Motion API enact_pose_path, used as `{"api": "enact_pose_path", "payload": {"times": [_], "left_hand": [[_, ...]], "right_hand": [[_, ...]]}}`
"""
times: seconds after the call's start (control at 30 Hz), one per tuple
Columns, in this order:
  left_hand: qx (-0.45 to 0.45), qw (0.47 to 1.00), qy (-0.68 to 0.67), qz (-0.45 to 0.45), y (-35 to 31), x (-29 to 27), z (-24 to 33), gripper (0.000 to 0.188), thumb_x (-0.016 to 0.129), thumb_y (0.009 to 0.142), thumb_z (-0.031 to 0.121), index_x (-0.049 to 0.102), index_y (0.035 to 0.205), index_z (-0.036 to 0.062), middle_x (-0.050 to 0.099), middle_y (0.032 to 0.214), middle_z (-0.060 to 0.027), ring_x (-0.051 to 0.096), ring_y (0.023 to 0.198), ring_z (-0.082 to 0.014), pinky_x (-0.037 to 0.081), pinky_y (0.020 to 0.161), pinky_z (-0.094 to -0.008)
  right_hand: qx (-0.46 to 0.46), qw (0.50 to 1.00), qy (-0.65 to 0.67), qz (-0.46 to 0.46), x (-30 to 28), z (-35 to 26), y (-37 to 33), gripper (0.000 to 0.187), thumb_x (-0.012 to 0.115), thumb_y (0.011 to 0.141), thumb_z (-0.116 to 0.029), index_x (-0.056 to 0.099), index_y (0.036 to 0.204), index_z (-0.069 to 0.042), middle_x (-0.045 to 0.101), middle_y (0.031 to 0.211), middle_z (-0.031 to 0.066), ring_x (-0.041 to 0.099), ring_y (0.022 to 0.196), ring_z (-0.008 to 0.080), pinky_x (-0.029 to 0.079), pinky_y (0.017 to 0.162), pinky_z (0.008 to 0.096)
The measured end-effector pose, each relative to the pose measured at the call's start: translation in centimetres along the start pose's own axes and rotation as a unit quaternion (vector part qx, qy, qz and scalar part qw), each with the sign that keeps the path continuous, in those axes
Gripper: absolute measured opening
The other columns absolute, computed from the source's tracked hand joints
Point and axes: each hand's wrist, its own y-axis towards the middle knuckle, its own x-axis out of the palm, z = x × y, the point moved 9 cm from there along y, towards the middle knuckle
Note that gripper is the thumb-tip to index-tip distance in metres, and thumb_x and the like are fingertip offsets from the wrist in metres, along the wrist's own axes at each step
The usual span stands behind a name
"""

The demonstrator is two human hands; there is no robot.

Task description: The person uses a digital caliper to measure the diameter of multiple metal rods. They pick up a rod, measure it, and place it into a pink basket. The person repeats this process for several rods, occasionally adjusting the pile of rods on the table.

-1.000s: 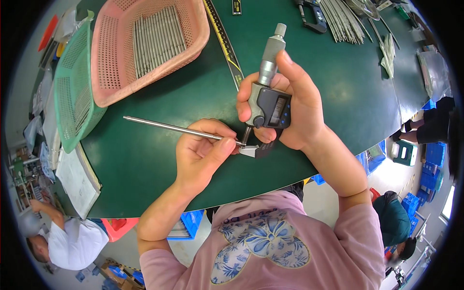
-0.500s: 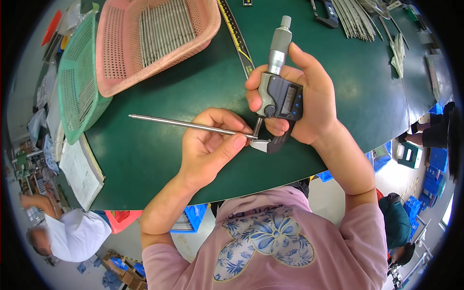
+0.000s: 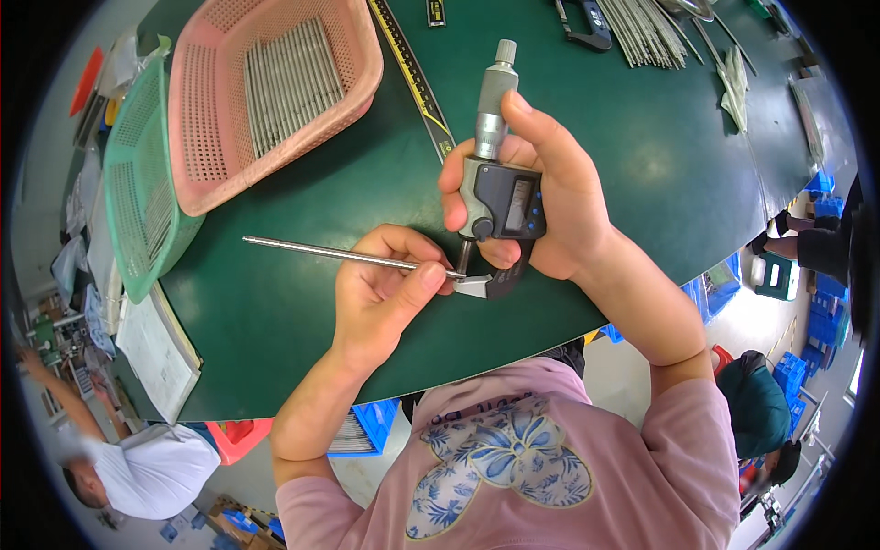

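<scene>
The left hand [image 3: 378, 298] pinches a rod [image 3: 312, 250]; the right hand [image 3: 566, 202] grips a micrometer [image 3: 493, 188], the rod's right end at its measuring gap, both held over the green table [image 3: 669, 165]. Farther out are a ruler [image 3: 412, 73], a pink basket [image 3: 206, 151] with more rods [image 3: 293, 87], and a green basket [image 3: 128, 197] beside it

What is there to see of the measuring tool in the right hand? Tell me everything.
The measuring tool has a silver-grey, metal-looking barrel with a narrower end knob, a dark body with a screen, blue buttons and a round dark knob, and a curved dark frame ending in a silver tip. The right hand grips it above the green table, barrel pointing toward the far side. A thin metal rod ends at its gap; exact contact is too small to tell.
</scene>
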Motion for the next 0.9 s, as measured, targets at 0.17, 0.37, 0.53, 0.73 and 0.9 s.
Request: {"api": "enact_pose_path", "payload": {"times": [0.17, 0.37, 0.53, 0.73, 0.9], "left_hand": [[0.008, 1.0, 0.003, -0.011, 0.1, -0.2, -0.1, 0.016, 0.061, 0.082, 0.006, 0.049, 0.092, 0.0004, 0.059, 0.084, -0.0084, 0.057, 0.076, -0.012, 0.047, 0.069, -0.0243], [0.025, 0.998, -0.044, -0.036, 0.2, 0.4, 0.5, 0.018, 0.061, 0.08, 0.001, 0.048, 0.092, 0.0017, 0.058, 0.089, -0.0094, 0.056, 0.082, -0.0131, 0.046, 0.075, -0.0268], [0.034, 0.997, -0.027, -0.06, 0.2, 0.4, 0.6, 0.018, 0.06, 0.079, -0.001, 0.047, 0.092, 0.0021, 0.057, 0.092, -0.0098, 0.056, 0.085, -0.0134, 0.046, 0.078, -0.0275], [0.022, 0.997, -0.018, -0.078, 0.2, 0.7, 0.6, 0.02, 0.061, 0.078, -0.001, 0.048, 0.094, 0.001, 0.057, 0.094, -0.0093, 0.056, 0.085, -0.0126, 0.046, 0.077, -0.0266], [0.008, 0.997, 0.0, -0.071, 0.2, 0.7, 0.1, 0.018, 0.062, 0.078, 0.0, 0.05, 0.092, 0.0003, 0.058, 0.093, -0.0082, 0.056, 0.082, -0.0108, 0.045, 0.072, -0.0237]], "right_hand": [[-0.013, 1.0, 0.009, -0.013, 0.1, 0.0, 0.1, 0.066, 0.027, 0.086, -0.058, 0.057, 0.084, 0.002, 0.057, 0.066, 0.013, 0.043, 0.036, 0.0137, 0.036, 0.033, 0.022], [0.013, 0.998, 0.051, -0.029, 0.3, 0.2, 0.1, 0.065, 0.018, 0.09, -0.048, 0.057, 0.087, 0.004, 0.058, 0.066, 0.0128, 0.042, 0.035, 0.016, 0.037, 0.038, 0.0266], [0.027, 0.999, 0.042, -0.008, 0.1, 0.5, 0.0, 0.067, 0.029, 0.084, -0.057, 0.057, 0.084, 0.003, 0.058, 0.064, 0.0123, 0.042, 0.035, 0.0148, 0.036, 0.038, 0.0248], [0.019, 1.0, -0.002, -0.004, 0.0, 0.3, -0.1, 0.068, 0.029, 0.083, -0.061, 0.057, 0.082, 0.001, 0.058, 0.065, 0.0133, 0.044, 0.037, 0.0137, 0.036, 0.032, 0.0216], [0.015, 1.0, 0.002, -0.001, -0.1, 0.2, 0.0, 0.07, 0.029, 0.082, -0.064, 0.057, 0.082, 0.001, 0.058, 0.065, 0.0127, 0.044, 0.037, 0.0136, 0.036, 0.032, 0.0216]]}}
